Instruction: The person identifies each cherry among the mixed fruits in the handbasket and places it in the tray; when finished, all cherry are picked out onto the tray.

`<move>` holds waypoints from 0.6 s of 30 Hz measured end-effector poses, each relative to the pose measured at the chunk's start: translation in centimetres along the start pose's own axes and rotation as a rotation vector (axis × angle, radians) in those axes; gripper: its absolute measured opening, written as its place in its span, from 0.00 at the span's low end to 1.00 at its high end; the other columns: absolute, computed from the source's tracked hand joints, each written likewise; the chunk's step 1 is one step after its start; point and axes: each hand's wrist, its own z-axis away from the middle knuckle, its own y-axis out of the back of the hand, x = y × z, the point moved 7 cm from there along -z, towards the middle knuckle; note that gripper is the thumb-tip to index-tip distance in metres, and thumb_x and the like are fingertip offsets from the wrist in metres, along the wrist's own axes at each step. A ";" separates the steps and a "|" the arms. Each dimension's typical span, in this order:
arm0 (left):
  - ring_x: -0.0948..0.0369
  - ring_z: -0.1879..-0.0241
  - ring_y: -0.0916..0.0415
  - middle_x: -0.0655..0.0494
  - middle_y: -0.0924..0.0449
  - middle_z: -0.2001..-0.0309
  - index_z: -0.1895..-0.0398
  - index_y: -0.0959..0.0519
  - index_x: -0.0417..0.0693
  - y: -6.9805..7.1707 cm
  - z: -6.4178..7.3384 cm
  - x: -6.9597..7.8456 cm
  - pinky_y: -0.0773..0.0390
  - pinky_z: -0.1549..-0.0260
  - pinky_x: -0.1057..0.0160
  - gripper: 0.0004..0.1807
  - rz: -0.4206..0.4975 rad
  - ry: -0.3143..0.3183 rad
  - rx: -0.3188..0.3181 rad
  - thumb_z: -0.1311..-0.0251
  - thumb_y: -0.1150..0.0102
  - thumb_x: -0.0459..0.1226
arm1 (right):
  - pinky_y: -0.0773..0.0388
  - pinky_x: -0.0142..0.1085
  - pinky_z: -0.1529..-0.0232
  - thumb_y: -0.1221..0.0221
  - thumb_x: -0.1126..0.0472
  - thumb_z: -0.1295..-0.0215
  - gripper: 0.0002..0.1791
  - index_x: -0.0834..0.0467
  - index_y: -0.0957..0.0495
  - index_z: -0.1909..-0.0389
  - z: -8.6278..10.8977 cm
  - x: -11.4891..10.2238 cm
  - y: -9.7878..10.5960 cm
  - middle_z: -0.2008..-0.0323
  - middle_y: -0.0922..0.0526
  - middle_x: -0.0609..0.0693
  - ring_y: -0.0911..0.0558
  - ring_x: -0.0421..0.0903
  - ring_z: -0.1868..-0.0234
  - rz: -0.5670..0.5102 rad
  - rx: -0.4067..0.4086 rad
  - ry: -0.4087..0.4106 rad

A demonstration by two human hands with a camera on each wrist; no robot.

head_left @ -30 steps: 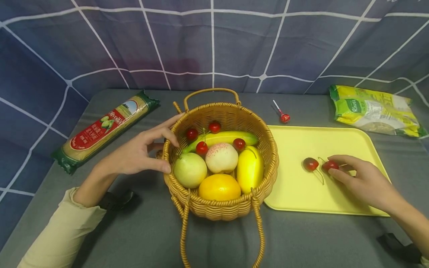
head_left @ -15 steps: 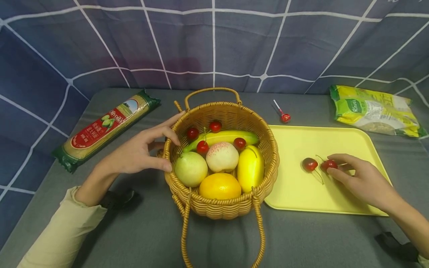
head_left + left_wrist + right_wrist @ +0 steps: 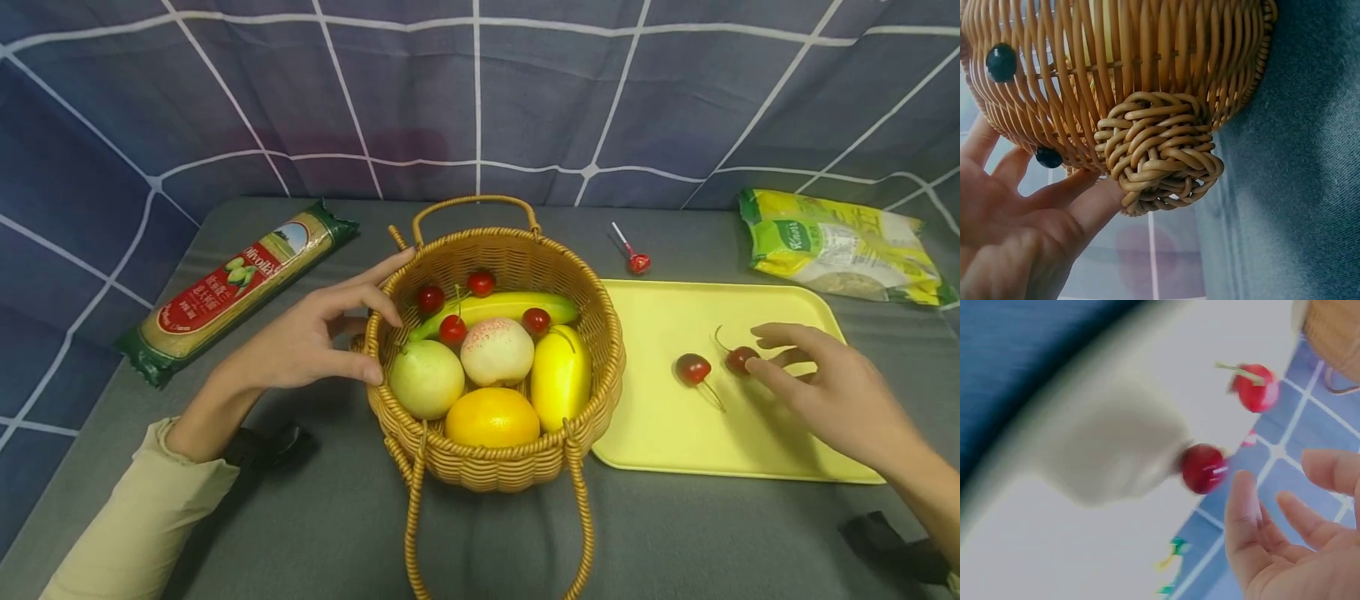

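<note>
On the left side of the wicker basket (image 3: 495, 467), my left hand (image 3: 315, 333) holds the rim, a fingertip over its edge and the thumb at its near side. In the left wrist view, the hand (image 3: 1041, 219) lies against the woven wall beside a wicker knob (image 3: 1160, 150) and dark beads. The basket holds a pear (image 3: 426, 379), a peach (image 3: 497, 353), a banana (image 3: 495, 310), yellow fruits and several cherries (image 3: 453, 330). Above the yellow tray (image 3: 645, 433), my right hand (image 3: 832, 392) has parted fingers beside a stemmed cherry (image 3: 741, 360); the right wrist view shows a gap between them. Another cherry (image 3: 693, 369) lies left.
A spaghetti packet (image 3: 236, 287) lies at the left. Behind the tray are a red lollipop (image 3: 637, 262) and a yellow-green Knorr bag (image 3: 843, 246). One basket handle (image 3: 412, 533) drapes toward me; another stands at the back. Tile-patterned cloth (image 3: 480, 92) backs the table.
My right hand has let go of the cherry and drawn slightly up and right, fingers spreading. That cherry has turned a little on the tray. The left hand keeps its place on the basket.
</note>
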 end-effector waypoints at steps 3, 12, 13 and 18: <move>0.51 0.26 0.51 0.56 0.54 0.22 0.53 0.24 0.37 0.1 0.0 0.0 0.27 0.43 0.60 0.20 0.001 -0.005 0.003 0.47 0.27 0.32 | 0.26 0.23 0.73 0.37 0.59 0.32 0.22 0.59 0.27 0.39 0.0 -1.8 1.0 0.47 0.23 0.58 0.24 0.22 0.68 -0.037 0.039 -0.005; 0.51 0.26 0.51 0.56 0.53 0.22 0.53 0.23 0.37 0.2 -0.1 0.0 0.27 0.44 0.59 0.20 0.001 -0.003 0.008 0.49 0.27 0.30 | 0.27 0.17 0.63 0.33 0.70 0.41 0.20 0.55 0.21 0.47 -0.3 -11.1 2.0 0.55 0.21 0.41 0.22 0.34 0.60 -0.176 0.135 0.219; 0.51 0.26 0.51 0.56 0.53 0.22 0.53 0.23 0.37 0.2 -0.1 0.0 0.27 0.44 0.59 0.20 0.002 -0.004 0.007 0.49 0.27 0.30 | 0.26 0.18 0.64 0.33 0.72 0.43 0.21 0.56 0.21 0.48 -0.4 -12.2 2.1 0.55 0.21 0.41 0.21 0.34 0.62 -0.182 0.138 0.267; 0.51 0.26 0.51 0.56 0.53 0.22 0.54 0.23 0.37 0.1 0.0 0.0 0.26 0.44 0.59 0.20 0.007 -0.005 0.007 0.49 0.27 0.30 | 0.22 0.25 0.67 0.30 0.72 0.46 0.26 0.53 0.20 0.46 -1.2 -15.8 1.5 0.55 0.20 0.42 0.18 0.37 0.69 -0.210 0.129 0.490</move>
